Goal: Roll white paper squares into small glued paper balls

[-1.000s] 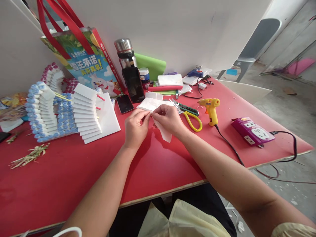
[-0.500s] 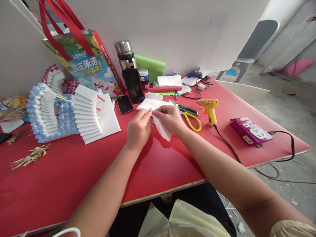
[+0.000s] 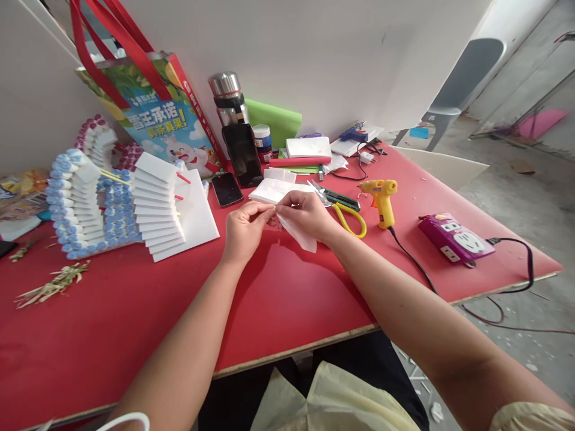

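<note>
A thin white tissue hangs below my right hand, whose thumb and fingers are pinched on it. My left hand meets it from the left, thumb and forefinger closed together at the tissue's upper end; its fingertips partly hide what they grip. Both hands are above the red table. Just beyond them lies a folded stack of white tissues. Yellow-handled scissors and a green utility knife lie right of my right hand.
A yellow glue gun and a purple power strip with cords are at the right. White stepped card models stand left, before a printed bag. Phones and a steel flask are at the back.
My left hand has turned and shifted slightly left, its fingers now flatter. The tissue's loose end has swung a little to the right and up. The objects on the table stay put.
</note>
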The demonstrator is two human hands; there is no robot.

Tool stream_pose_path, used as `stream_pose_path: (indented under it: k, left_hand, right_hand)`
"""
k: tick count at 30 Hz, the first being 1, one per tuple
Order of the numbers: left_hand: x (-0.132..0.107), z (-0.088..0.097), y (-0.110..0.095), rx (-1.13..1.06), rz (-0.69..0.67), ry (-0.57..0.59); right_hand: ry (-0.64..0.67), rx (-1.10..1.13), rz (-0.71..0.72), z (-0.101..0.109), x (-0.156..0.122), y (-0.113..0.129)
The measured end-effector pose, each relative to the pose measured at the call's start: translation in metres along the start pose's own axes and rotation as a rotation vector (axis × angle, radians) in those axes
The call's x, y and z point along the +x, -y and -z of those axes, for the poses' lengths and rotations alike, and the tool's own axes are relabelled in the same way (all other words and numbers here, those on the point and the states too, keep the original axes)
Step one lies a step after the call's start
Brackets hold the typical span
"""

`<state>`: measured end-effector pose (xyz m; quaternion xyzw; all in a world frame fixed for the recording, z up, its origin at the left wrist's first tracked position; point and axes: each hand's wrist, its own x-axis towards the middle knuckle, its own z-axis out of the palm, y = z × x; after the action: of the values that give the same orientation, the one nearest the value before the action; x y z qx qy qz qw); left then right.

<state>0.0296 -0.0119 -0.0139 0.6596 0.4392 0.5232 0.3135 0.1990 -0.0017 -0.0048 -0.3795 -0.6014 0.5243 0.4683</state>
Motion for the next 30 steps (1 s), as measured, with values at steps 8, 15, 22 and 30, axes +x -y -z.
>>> stream_pose_path:
  k: [8,15,22,30]
  left_hand:
    - [0.004,0.009,0.003,-0.004,0.014,0.115]
    - [0.002,0.005,-0.010,0.153,-0.172,0.012]
    - [0.004,0.008,-0.010,-0.014,-0.072,0.041]
    - [0.006,0.015,-0.004,-0.061,0.085,0.154]
  right_hand:
    - [-0.029,-0.354,0.125,0.001,0.000,0.000]
    - [-0.022,-0.167,-0.013,-0.001,-0.003,0.009]
    - [0.030,-0.148,0.052,0.003,-0.005,0.013]
    - [-0.017,-0.373,0.123,0.003,-0.004,0.008]
